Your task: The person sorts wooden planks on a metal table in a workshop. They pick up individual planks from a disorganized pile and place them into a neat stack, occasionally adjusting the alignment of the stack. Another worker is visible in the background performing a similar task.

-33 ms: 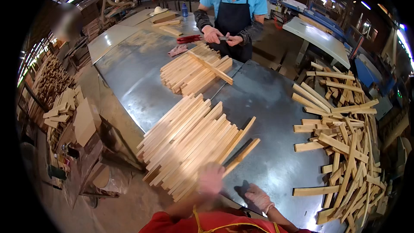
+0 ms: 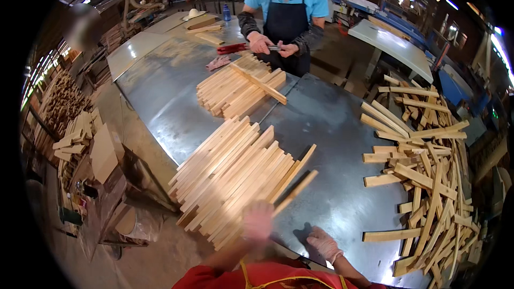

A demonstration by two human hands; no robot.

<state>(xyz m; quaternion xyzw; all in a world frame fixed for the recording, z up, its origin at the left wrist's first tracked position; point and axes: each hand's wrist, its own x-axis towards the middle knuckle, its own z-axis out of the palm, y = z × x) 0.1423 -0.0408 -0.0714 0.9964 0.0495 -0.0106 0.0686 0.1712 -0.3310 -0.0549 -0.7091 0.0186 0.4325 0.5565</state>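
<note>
My left hand, blurred, is at the near ends of a row of pale wooden strips lying side by side on the metal table. Its fingers are too smeared to read. A single wooden strip lies a little apart along the row's right side, its near end beside that hand. My right hand, in a light glove, is low over the table's near edge with its fingers loosely stretched and nothing visible in them. Its shadow falls on the metal beside it.
Across the metal table a co-worker holds a small object in both hands, behind a second stack of strips. A jumbled heap of strips covers the right side. A cardboard piece stands at the left.
The single strip at the right has shifted slightly left, towards the row. My left hand has moved slightly left, and my right hand slightly right. The whole view has shifted a little.
</note>
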